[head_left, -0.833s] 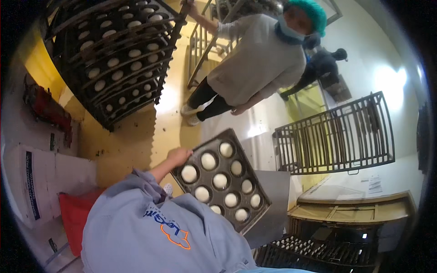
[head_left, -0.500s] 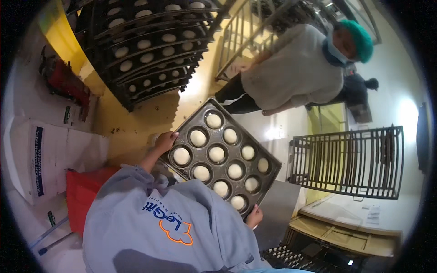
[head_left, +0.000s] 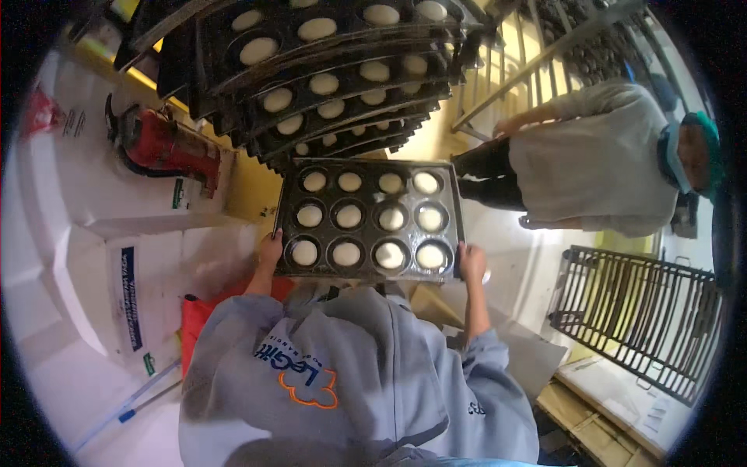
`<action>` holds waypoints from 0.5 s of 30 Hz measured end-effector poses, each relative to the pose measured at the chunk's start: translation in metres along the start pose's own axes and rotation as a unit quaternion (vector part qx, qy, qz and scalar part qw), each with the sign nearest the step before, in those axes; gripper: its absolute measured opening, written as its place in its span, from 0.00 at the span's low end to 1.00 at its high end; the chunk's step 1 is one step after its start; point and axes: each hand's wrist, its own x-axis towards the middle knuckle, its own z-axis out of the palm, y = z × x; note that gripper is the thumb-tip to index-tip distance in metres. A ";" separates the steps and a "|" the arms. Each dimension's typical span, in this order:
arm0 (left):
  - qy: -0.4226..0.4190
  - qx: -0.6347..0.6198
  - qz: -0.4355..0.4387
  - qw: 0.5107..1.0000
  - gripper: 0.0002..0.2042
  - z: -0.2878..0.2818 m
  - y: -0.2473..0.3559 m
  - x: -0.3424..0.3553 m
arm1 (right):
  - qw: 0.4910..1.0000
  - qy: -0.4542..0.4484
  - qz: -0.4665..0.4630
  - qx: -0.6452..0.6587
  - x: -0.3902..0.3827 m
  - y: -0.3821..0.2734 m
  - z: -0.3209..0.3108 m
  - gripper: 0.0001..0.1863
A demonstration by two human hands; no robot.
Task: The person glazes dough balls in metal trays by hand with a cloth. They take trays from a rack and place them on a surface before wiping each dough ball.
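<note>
A dark baking tray [head_left: 368,198] is held out level in front of me, with round cups in rows. Each cup holds a pale ball of dough [head_left: 347,216]. My left hand [head_left: 269,252] is closed on the tray's left edge, near its front corner. The opposite edge is gripped by my right hand [head_left: 471,262]; its fingers are partly hidden by the tray. Just beyond the tray's far edge stands a tall rack of dark trays [head_left: 268,71], stacked in tiers and loaded with similar dough balls.
To the right, a person [head_left: 599,159] in a green cap and mask stands by metal rails. A slatted metal rack [head_left: 622,311] is farther right. On the left are red and black equipment [head_left: 171,148], a white box-like surface [head_left: 156,272] and a red object [head_left: 206,315] beside my sleeve.
The tray has turned from slanted to square in front of me, both hands still on it. My view has swung left, the loaded rack now nearer and the person farther right.
</note>
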 end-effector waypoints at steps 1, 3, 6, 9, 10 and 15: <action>-0.013 0.007 -0.035 0.999 0.29 0.000 0.004 0.014 | 1.000 0.001 -0.013 0.008 0.021 -0.012 0.004 0.21; -0.032 0.020 -0.059 0.998 0.30 -0.001 0.012 0.038 | 0.999 -0.035 -0.004 0.006 0.053 -0.028 0.011 0.22; 0.011 0.000 -0.048 0.999 0.31 0.007 -0.003 0.059 | 0.998 -0.056 -0.006 0.016 0.084 -0.057 0.015 0.22; 0.070 -0.011 -0.029 0.997 0.33 0.008 -0.014 0.060 | 0.998 -0.061 -0.005 0.012 0.104 -0.064 0.029 0.23; 0.037 -0.001 -0.093 0.995 0.34 0.002 -0.018 0.061 | 0.998 -0.066 -0.014 0.011 0.113 -0.068 0.035 0.23; 0.105 0.029 -0.015 0.994 0.38 -0.009 -0.036 0.047 | 0.994 -0.069 -0.074 0.039 0.147 -0.091 0.039 0.22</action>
